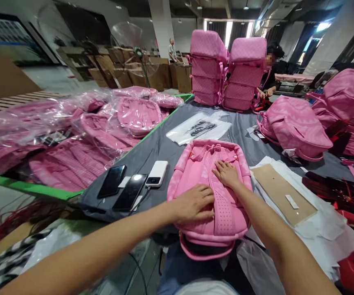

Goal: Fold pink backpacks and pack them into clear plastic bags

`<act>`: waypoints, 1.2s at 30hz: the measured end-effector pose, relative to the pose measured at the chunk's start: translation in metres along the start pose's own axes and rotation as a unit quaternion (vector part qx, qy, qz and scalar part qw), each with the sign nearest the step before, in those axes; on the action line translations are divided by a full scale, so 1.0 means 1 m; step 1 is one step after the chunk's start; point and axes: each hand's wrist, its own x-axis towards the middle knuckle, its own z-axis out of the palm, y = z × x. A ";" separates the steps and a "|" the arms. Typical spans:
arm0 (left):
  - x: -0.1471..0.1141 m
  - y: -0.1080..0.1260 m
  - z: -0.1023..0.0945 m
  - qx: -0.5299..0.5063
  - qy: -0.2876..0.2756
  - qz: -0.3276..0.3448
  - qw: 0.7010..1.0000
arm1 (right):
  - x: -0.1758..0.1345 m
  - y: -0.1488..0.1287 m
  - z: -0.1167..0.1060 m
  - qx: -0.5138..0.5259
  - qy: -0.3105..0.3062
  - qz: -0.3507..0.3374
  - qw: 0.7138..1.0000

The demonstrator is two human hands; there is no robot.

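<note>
A pink backpack [184,180] lies on the grey-covered table in front of me, its padded back panel and shoulder straps facing up. My left hand [193,205] rests flat on the lower left of that panel, fingers stretched across toward the perforated strap. Higher up, my right hand [226,174] lies with spread fingers on the right side of the panel, near the top of the strap. Neither hand grips anything. The backpack's near end hangs slightly over the table edge, close to my lap.
Two phones [130,192] and a white power bank [157,173] lie left of the backpack. A plastic bag [199,127] is beyond it. Brown cardboard [282,192] lies right. Stacked pink backpacks [207,69] rise behind; a green-edged bin [35,188] holds wrapped ones. A co-worker [270,73] works across.
</note>
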 end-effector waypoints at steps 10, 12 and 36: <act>0.030 -0.072 0.031 0.058 0.061 -0.046 0.995 | -0.081 -0.023 -0.043 -0.011 0.037 -0.389 0.920; 0.036 -0.078 0.044 0.060 0.059 -0.052 0.995 | -0.078 -0.028 -0.038 -0.044 0.017 -0.402 0.914; 0.023 -0.078 0.083 -0.045 0.066 -0.242 0.967 | -0.031 0.001 0.064 0.039 0.109 -0.310 0.943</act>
